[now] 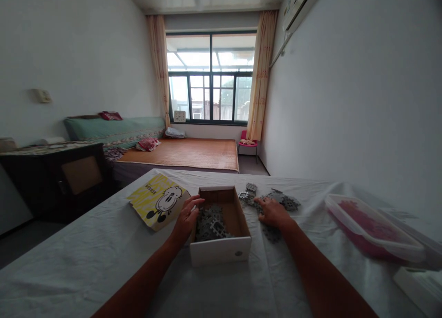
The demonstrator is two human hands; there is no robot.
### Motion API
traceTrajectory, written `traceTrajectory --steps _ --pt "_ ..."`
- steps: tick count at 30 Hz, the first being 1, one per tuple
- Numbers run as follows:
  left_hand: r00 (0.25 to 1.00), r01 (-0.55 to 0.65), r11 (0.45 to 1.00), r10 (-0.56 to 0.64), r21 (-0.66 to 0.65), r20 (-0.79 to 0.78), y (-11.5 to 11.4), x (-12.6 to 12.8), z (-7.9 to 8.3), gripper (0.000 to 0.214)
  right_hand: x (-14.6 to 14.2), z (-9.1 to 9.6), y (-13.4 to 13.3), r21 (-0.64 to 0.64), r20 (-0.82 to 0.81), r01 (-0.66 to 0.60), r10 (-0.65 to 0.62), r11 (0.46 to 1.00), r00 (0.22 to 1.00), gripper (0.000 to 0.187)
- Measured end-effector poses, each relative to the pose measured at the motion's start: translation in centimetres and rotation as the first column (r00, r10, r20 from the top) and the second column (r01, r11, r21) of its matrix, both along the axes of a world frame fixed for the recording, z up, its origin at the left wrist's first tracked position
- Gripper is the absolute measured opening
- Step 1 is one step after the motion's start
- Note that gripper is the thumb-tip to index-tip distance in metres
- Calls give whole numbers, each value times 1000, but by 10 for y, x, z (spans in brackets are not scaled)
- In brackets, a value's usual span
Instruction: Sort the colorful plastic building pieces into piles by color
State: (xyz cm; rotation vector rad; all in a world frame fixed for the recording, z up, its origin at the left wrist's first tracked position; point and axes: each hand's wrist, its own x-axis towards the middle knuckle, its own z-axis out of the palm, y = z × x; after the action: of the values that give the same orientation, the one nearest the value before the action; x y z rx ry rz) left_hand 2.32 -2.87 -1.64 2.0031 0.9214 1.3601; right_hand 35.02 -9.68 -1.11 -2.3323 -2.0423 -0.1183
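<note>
An open cardboard box point(221, 251), white outside and brown inside, stands on the cloth-covered table. Grey interlocking puzzle pieces point(211, 223) lie in a heap within it, mostly towards its left side. My left hand point(186, 216) rests at the box's left wall, fingers apart and fingertips over the rim. To the right of the box, my right hand point(271, 212) reaches onto a loose pile of the same grey pieces point(288, 202). Its fingers are partly spread and touch the pile; no piece shows in its grasp.
A yellow-and-white box lid point(160, 202) with a cartoon figure lies left of the box. At the right stands a clear plastic container point(375, 226) with pink contents, near a white object point(419, 288) at the table's edge. Beyond the table is a bed point(186, 152).
</note>
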Motion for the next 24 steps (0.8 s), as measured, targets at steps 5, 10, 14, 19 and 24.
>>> traceTrajectory --steps 5,10,14,19,24 --pt "1000 -6 1000 6 -3 12 0 0 0 30 -4 -1 0 27 50 41 -42 999 998 61" --pt "1000 -7 1000 7 5 12 1 1 -1 31 2 2 1 25 30 -2 1 1000 1000 58" --pt "1000 -13 1000 13 0 14 0 1 -1 30 3 2 3 18 33 -5 4 1000 999 53" --pt "1000 0 1000 0 -20 4 -4 1 2 31 0 0 3 -17 53 -3 4 1000 999 56" --pt "1000 0 1000 0 -10 3 -5 1 2 31 -2 2 1 -5 68 5 -4 1000 998 61"
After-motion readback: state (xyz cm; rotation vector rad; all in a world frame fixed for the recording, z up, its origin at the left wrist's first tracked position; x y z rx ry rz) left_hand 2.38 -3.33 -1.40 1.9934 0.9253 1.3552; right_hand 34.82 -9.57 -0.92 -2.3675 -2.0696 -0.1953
